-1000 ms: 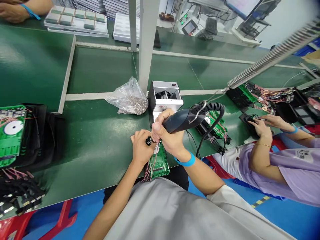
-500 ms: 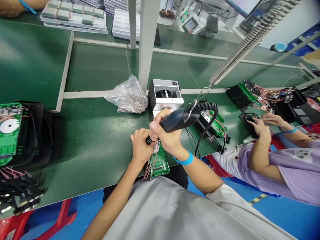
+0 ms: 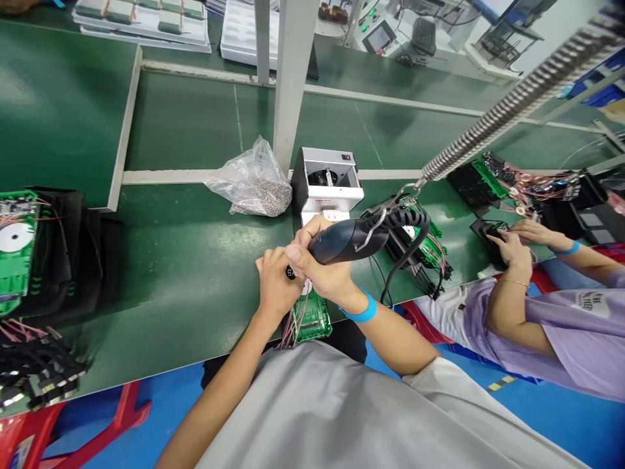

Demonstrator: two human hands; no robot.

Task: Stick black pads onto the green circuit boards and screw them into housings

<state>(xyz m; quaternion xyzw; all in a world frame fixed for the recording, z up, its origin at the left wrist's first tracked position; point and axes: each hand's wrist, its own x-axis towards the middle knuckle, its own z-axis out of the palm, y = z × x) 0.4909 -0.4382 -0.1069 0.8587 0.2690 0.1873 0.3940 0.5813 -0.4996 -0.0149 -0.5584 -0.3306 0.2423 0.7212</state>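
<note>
My right hand (image 3: 326, 267) is wrapped round a black electric screwdriver (image 3: 344, 240), which hangs from a coiled spring by a wire hook. The tool's tip is hidden behind my hands. Close against it, my left hand (image 3: 276, 280) has its fingers curled round a small black round part (image 3: 290, 272), only partly visible. Below both hands a green plastic housing (image 3: 312, 319) with pink wires lies at the table's front edge, partly covered by them. Just beyond my hands stands a grey and white screw feeder (image 3: 332, 179).
A clear bag of small metal screws (image 3: 268, 195) lies left of the feeder. More green housings (image 3: 430, 244) with wires lie to the right, and a stack (image 3: 19, 247) stands at the far left. A co-worker's hands (image 3: 517, 244) work at the right. The spring (image 3: 512, 98) crosses the upper right.
The view has shifted slightly. The screwdriver in my right hand has tilted a little toward level, and my left hand stays in about the same place.
</note>
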